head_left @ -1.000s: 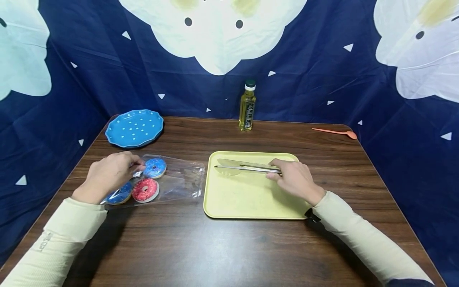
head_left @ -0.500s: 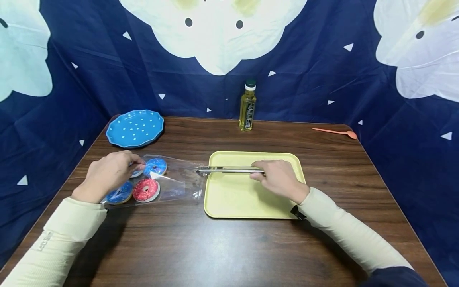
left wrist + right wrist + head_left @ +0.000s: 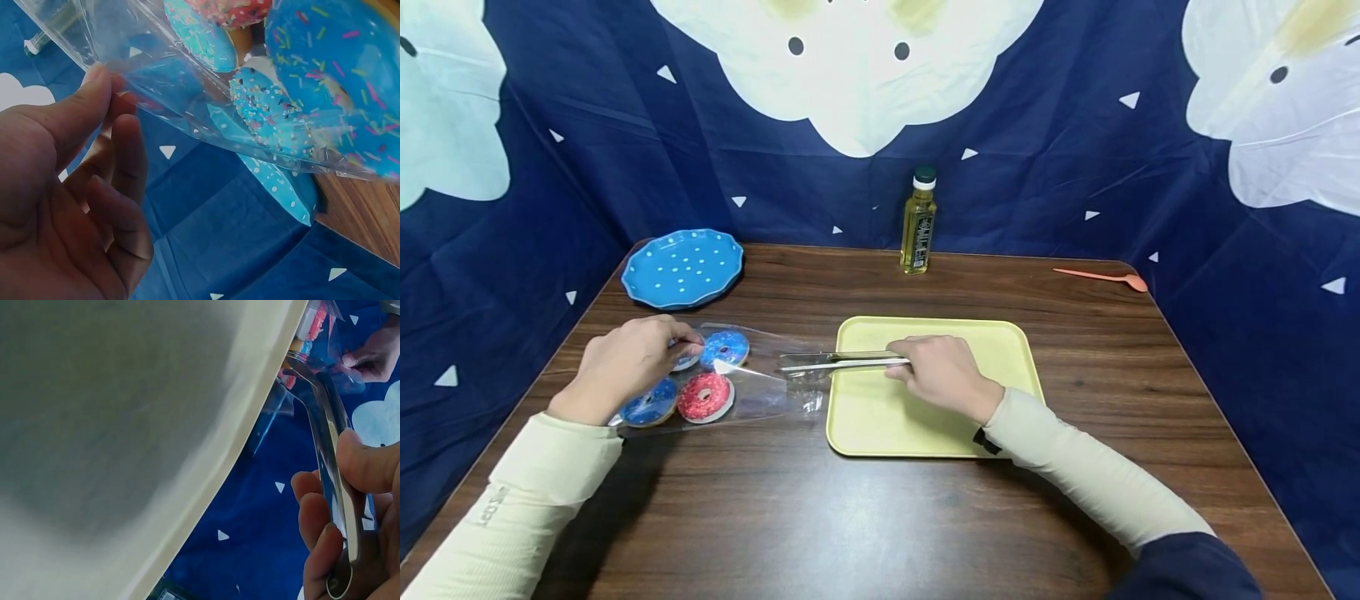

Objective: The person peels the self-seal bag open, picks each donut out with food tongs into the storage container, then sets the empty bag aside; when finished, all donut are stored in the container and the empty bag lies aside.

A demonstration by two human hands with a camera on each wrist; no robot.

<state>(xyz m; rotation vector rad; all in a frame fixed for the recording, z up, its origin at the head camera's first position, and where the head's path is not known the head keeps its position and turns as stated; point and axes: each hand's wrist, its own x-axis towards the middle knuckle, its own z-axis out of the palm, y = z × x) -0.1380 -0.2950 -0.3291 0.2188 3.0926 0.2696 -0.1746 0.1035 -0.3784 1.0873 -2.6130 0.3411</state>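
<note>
At the left, left hand [image 3: 625, 362]: thumb and fingertips pinch the edge of the bag. Hold this edge raised; slack film would likely fold over the tongs.
Polka-dot plate [image 3: 682, 268]: rests at the rear left of the table, beyond the left hand.
Doughnuts: lie in the bag's left part: one blue doughnut [image 3: 651, 404], one red doughnut [image 3: 718, 393], another blue above the red, and one mostly hidden by the left hand.
Clear plastic bag [image 3: 760, 392]: lies flat toward its right end, which reaches the tray's left rim.
Metal tongs [image 3: 850, 363]: point left, tips at the bag's right end; whether inside or above the film cannot be told. Advance them low and level, tips slightly parted, to avoid snagging.
Oil bottle [image 3: 917, 229]: stands upright behind the tray.
Yellow tray [image 3: 887, 421]: lies under the right hand.
Right hand [image 3: 940, 371]: grasps the tongs' handles. Squeeze gently; soft toppings may dent.
Orange spoon [image 3: 1105, 276]: lies at the rear right, well apart.
</note>
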